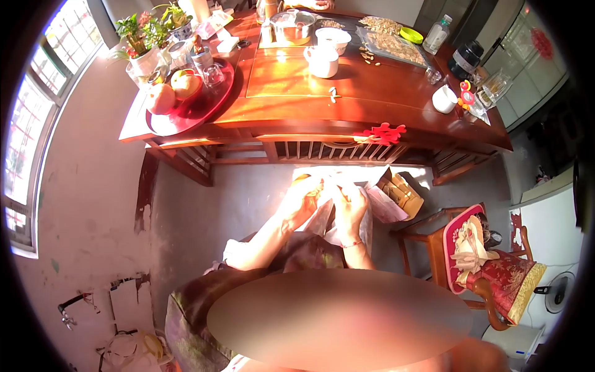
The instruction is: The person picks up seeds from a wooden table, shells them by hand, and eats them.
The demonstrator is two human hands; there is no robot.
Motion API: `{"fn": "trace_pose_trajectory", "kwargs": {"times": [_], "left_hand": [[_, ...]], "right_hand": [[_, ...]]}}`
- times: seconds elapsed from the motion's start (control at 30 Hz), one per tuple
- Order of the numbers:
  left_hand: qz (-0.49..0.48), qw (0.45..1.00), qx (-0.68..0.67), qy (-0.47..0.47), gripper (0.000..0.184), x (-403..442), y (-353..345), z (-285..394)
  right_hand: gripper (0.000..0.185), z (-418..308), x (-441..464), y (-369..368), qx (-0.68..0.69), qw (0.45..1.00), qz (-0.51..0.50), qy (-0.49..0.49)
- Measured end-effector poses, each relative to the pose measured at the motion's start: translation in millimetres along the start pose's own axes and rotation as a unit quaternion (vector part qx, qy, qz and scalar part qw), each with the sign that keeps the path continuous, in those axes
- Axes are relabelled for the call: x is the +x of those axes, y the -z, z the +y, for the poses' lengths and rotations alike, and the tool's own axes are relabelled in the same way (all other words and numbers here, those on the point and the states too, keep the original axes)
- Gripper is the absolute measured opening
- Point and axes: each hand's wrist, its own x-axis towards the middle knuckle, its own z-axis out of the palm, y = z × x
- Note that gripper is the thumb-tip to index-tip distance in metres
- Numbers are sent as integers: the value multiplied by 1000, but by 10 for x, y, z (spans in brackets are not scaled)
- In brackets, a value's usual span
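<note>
My left hand (301,204) and my right hand (351,208) are close together in front of the table, in strong sunlight. The fingers of both are bent and pinched inward. Glare washes out whatever small thing lies between the fingertips, so I cannot make it out. Pale, bag-like plastic (319,222) hangs beneath and between the hands. Just right of my right hand stands an open cardboard box (403,197) on the floor. A bracelet circles my right wrist.
Ahead is a wooden table (285,111) bearing a red tray (218,106) with fruit, a white mug (321,62), a white bowl (334,41) and a spread of shelled-looking pieces (396,48). A wooden chair (455,248) stands at right, a wall (93,186) at left.
</note>
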Motion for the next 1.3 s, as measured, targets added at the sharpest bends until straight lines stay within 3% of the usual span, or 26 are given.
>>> {"fn": "trace_pose_trajectory", "kwargs": {"times": [0.07,0.13,0.2,0.33,0.4,0.47,0.53,0.7,0.83,0.9,1.0,1.3], "left_hand": [[14,1000,-14,8,21,-2,-11,-42],[-13,1000,6,-13,22,-8,-4,-110],[9,999,21,-27,23,-54,-82,-121],[26,997,53,-58,26,-26,82,-163],[24,995,74,-56,24,-61,5,-99],[20,994,96,-50,22,-80,-70,-48],[6,991,122,-52,23,-75,-120,-41],[0,988,154,-15,26,29,-116,-64],[18,982,186,18,29,116,-94,-106],[26,982,186,22,29,113,91,-181],[13,980,198,8,30,72,84,-137],[50,953,297,-36,31,20,111,-88]], "right_hand": [[15,223,14,-6,123,988,34,-82],[15,345,-7,3,139,986,29,-91],[11,316,-9,-16,252,961,16,-111],[7,192,-15,94,217,962,-31,-162],[6,140,-37,88,288,920,-62,-258],[9,301,-73,117,312,908,-97,-263],[13,354,-79,186,461,798,-145,-360],[9,399,31,318,530,739,-198,-366],[7,449,29,329,525,746,-181,-367],[6,393,31,306,468,793,-135,-366],[7,436,19,273,448,810,-138,-352],[8,386,24,281,425,823,-157,-342]]}}
